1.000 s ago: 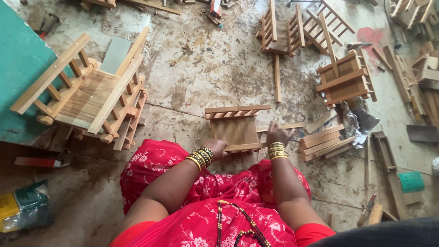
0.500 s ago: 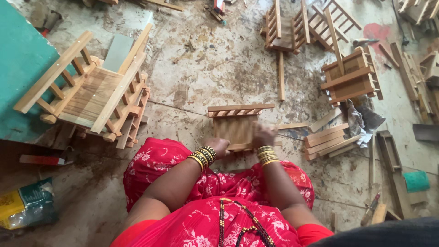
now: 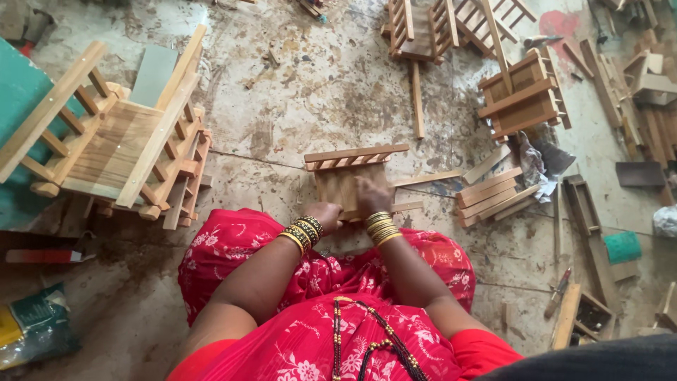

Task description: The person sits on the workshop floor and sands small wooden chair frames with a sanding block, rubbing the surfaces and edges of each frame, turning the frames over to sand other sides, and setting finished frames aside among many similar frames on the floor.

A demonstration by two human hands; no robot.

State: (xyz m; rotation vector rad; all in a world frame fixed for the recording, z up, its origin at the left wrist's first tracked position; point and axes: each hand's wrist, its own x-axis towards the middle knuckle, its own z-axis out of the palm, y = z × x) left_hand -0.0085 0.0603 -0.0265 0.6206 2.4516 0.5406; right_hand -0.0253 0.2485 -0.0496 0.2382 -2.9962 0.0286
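The stained concrete floor [image 3: 296,92] takes up most of your view, and you sit on it with your red floral skirt [image 3: 310,296] spread beneath your arms. At far left a large slatted wooden chair [image 3: 120,148] lies tipped on its side against a teal surface [image 3: 17,106], out of your way but within reach. Far right, a half-built chair frame [image 3: 525,95] rests on the floor, and another slatted frame [image 3: 416,28] lies at the far edge. Between them and you, a stack of short planks [image 3: 490,194] sits just right of your work, likely kept close as stock.

The small chair piece [image 3: 349,176] lies flat on the floor directly ahead of your knees, its slatted back rail pointing away from you, so the flat panel faces up where you can press on it. Your right hand [image 3: 371,196] rests palm-down on that panel, fingers spread flat, not closed around anything; it seems to pin the piece against the floor. Your left hand [image 3: 326,215] sits at the near left edge of the panel, curled against it; I cannot tell whether the fingers grip the edge or hold something small. Gold and dark bangles [image 3: 381,227] ring both wrists. A loose thin strip [image 3: 427,178] lies just right of the piece.
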